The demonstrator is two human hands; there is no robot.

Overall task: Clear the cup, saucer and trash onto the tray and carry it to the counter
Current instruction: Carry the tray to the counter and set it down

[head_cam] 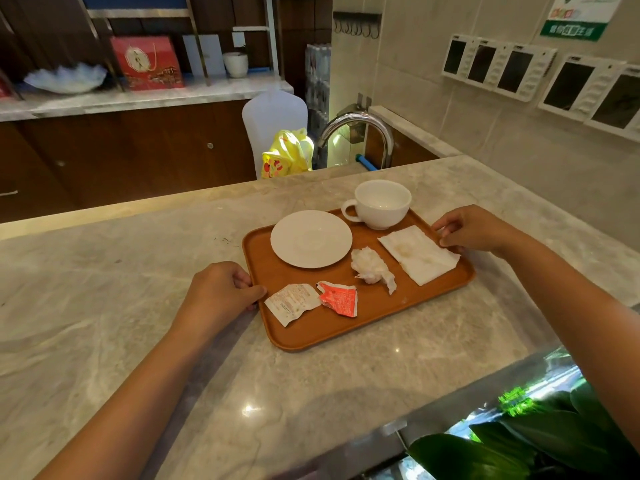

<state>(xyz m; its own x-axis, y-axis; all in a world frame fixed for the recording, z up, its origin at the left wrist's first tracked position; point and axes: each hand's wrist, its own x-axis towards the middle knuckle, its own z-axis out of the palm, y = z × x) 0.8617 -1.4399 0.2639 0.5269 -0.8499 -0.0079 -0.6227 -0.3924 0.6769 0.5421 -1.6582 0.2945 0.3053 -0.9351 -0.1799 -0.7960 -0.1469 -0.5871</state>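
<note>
On the worktop (138, 265), my left hand (221, 289) and right hand (474, 230) grip opposite edges of the tray (381, 306) carrying cup (381, 202), saucer (311, 239), napkin (419, 254) and wrappers (311, 301).

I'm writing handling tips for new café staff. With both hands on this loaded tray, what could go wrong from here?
1. The empty cup stands apart from its saucer near the tray's far edge; a tilt could slide or tip it.
2. The crumpled tissue, folded napkin and torn packets lie loose and could blow or slip off.
3. The left hand and right hand pinch only the rims, so the grip may be weak.
</note>
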